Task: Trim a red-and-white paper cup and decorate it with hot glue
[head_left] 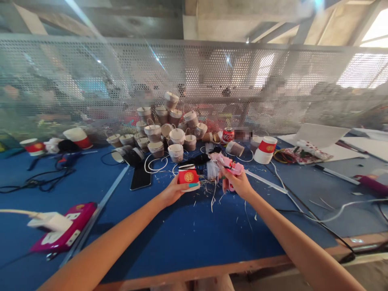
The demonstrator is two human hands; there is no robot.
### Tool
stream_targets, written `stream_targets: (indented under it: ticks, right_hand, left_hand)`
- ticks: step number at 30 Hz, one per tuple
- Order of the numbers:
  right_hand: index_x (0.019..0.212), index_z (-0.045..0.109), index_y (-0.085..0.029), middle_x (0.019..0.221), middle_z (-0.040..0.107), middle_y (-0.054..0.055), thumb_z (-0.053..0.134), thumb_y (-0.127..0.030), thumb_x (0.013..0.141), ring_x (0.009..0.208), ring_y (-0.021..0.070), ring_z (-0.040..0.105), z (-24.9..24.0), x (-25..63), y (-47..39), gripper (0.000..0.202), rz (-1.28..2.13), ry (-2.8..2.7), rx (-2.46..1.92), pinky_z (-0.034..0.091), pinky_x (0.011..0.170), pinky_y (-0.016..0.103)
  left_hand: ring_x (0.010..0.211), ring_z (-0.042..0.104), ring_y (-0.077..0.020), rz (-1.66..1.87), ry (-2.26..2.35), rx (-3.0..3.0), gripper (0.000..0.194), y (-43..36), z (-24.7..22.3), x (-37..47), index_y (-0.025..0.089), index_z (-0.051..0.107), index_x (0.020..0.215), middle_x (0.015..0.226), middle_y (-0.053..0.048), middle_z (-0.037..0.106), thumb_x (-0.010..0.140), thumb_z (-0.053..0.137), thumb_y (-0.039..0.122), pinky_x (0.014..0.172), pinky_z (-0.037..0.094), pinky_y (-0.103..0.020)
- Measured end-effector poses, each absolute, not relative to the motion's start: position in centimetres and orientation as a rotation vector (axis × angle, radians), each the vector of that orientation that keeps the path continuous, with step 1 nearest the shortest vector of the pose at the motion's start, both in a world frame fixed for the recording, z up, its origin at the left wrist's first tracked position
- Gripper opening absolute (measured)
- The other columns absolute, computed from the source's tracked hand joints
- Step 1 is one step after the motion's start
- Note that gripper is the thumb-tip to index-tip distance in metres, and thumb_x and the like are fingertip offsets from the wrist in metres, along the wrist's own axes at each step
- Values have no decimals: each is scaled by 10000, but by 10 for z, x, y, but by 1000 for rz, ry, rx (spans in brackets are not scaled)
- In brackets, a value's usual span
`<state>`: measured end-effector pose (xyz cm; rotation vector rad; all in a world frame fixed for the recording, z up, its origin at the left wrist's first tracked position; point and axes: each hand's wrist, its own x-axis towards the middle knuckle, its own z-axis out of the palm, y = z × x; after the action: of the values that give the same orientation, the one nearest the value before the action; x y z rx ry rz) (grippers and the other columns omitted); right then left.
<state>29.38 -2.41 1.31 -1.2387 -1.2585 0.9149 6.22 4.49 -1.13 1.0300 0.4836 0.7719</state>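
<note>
My left hand (170,193) is wrapped around a red and white paper cup (188,177) with a gold round emblem, holding it tilted over the blue table. A teal nail shows on the thumb across the cup's side. My right hand (241,185) grips a pink glue gun (235,166) just to the right of the cup, with its front end pointing left. Whitish translucent sticks or strands (213,169) lie between the two hands, partly behind the glue gun. Black material (198,159) lies just behind the cup. White scraps and threads are scattered below both hands.
Many small brown-and-white buckets (176,136) are piled at the back. A phone (141,177) lies left of the cup. More red-and-white cups (265,149) stand at right and left. A purple power strip (65,228), cables, a red can (228,136) and a perforated screen (194,72) surround the workspace.
</note>
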Motion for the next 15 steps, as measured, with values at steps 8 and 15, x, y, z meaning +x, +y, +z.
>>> stream_targets:
  ticks: [8, 15]
  right_hand:
    - [864, 653, -152, 606, 570, 11, 625, -527, 707, 422, 94, 463, 8, 280, -39, 407, 1065, -1429, -1023, 399, 385, 247]
    - [875, 664, -156, 577, 513, 0, 561, -497, 760, 443, 93, 393, 8, 278, -40, 374, 937, -1598, -992, 344, 408, 252]
  left_hand:
    - [977, 651, -277, 768, 534, 1053, 548, 41, -10, 66, 171, 597, 1069, 975, -75, 714, 561, 799, 138, 1019, 354, -522]
    - [982, 648, -270, 763, 528, 1055, 573, 40, -11, 67, 177, 575, 1082, 1002, -70, 705, 559, 803, 128, 980, 414, -512]
